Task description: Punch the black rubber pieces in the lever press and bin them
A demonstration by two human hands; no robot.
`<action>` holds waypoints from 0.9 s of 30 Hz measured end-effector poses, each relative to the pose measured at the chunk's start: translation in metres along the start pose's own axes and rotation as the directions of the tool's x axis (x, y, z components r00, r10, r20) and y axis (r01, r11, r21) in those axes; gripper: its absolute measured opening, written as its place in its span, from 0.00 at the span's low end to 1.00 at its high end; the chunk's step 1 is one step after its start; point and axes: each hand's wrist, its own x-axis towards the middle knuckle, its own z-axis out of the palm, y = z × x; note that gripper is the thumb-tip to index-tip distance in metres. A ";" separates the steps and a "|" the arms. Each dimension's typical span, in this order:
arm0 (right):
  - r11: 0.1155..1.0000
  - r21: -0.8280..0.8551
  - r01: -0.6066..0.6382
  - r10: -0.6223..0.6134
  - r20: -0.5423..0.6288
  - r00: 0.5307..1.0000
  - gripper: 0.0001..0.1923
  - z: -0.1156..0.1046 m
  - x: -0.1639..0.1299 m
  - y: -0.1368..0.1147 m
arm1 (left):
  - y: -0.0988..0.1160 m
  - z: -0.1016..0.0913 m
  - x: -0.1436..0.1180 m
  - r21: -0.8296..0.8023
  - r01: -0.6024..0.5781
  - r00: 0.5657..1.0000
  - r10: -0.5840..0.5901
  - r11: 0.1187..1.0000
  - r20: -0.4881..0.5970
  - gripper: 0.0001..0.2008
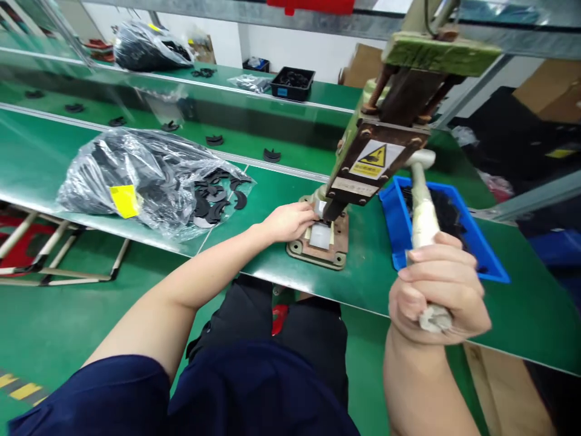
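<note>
My right hand (442, 290) is wrapped round the lever handle (422, 206) of a hand press (381, 115). Light tape covers the grip, and the lever rises away from me to the press's right side. At the foot of the press, my left hand (290, 222) has its fingers bent together against the white fixture block (320, 235), right beside the dark ram (334, 209). Whatever those fingertips pinch is hidden. The fixture sits on a brownish metal base plate (339, 257) on the green bench.
Left of the press lies a clear plastic bag (154, 175) spilling black curved parts (213, 194). A blue bin (485, 254) of black pieces stands at the right. Behind, spaced black parts (271, 155) line a green conveyor belt (245, 145); a black tray (293, 91) sits farther back.
</note>
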 end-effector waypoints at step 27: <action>0.989 0.085 0.123 -0.124 0.005 0.992 0.17 0.004 0.002 0.002 | -0.059 -0.026 -0.062 -0.006 0.359 0.930 -0.358 0.933 0.080 0.14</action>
